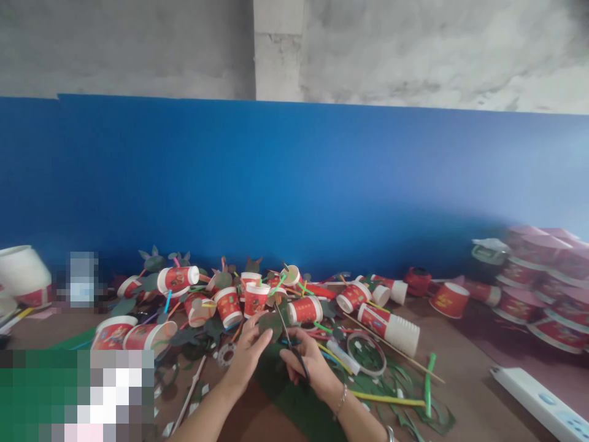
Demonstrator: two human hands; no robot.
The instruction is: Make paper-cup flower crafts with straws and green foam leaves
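My left hand [246, 356] pinches a dark green felt piece [271, 323] and holds it up over the brown table [460, 380]. In my right hand [307, 362] are black-handled scissors [288, 339], fingers wrapped through the handles and blades pointing up at the felt piece. A larger sheet of green felt [294, 399] lies under both hands. Right behind the hands is a heap of red and white paper cups [256, 298] mixed with coloured straws and felt leaves.
A stack of nested cups [389, 327], a tape roll [367, 353], a glue tube [343, 358], green straws [429, 383] and felt scraps lie to the right. Stacked red bowls [543, 288] and a white power strip [538, 399] sit far right. A blue wall panel [294, 184] backs the table.
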